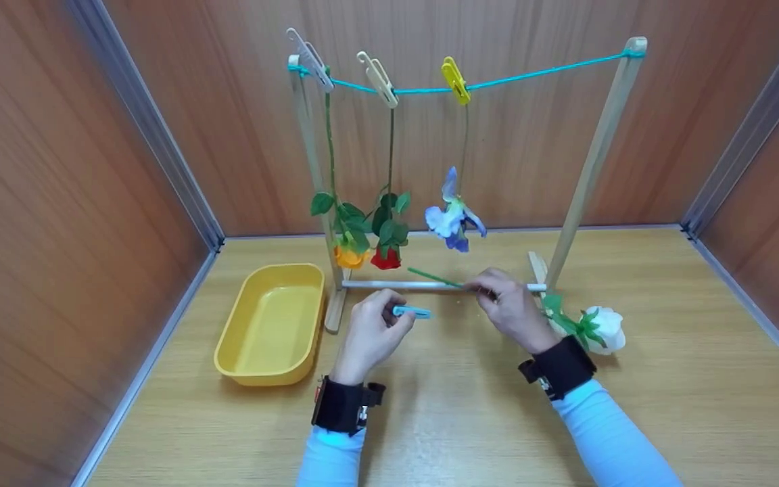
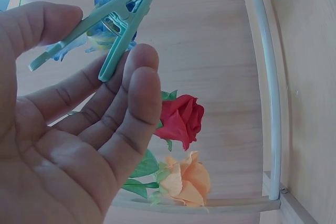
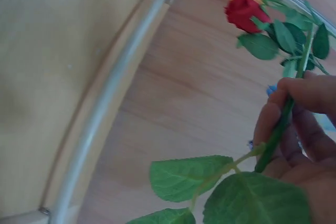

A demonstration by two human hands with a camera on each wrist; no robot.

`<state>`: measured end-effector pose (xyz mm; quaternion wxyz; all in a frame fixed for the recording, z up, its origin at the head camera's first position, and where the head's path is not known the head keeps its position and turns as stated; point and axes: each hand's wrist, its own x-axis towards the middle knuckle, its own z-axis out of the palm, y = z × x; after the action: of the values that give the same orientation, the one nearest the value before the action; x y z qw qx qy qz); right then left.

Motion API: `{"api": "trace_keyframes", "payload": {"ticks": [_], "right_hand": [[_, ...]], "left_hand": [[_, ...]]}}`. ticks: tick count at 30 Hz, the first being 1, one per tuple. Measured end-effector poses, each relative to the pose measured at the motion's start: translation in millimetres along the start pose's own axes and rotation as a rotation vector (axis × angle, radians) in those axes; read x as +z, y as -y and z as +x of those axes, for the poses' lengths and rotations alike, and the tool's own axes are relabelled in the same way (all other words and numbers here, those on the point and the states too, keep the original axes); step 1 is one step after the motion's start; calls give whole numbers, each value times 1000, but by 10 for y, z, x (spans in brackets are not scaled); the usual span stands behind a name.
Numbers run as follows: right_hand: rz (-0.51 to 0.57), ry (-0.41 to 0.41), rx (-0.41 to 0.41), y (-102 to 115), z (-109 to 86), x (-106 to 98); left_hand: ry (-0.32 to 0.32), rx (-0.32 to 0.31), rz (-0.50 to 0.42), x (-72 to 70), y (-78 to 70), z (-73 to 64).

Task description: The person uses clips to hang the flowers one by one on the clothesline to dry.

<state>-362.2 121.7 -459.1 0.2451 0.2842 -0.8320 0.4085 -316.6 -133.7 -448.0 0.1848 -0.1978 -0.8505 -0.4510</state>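
My left hand pinches a light blue clothespin between thumb and fingers; the left wrist view shows the clothespin with its handles apart. My right hand holds the green stem of a white rose. The stem's cut end points left, and the bloom lies past my wrist on the right. In the right wrist view the stem crosses my fingers, with leaves below. Beyond my hands hang an orange rose, a red rose and a blue-violet flower, heads down.
A turquoise cord spans two wooden posts. Grey, cream and yellow clothespins clip the hanging stems to it. A white crossbar runs low between the posts. A yellow tub stands at left; wood-grain panels enclose the table.
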Motion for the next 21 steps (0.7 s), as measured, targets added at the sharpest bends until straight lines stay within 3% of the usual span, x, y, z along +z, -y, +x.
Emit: {"api": "trace_keyframes", "payload": {"ticks": [8,21], "right_hand": [[-72,119,-40,-113,-174,329],[-124,267,115,-191,-317,480]], "left_hand": [[-12,15,-3,-17,37,-2],[-32,20,32,-23,73,7]]}}
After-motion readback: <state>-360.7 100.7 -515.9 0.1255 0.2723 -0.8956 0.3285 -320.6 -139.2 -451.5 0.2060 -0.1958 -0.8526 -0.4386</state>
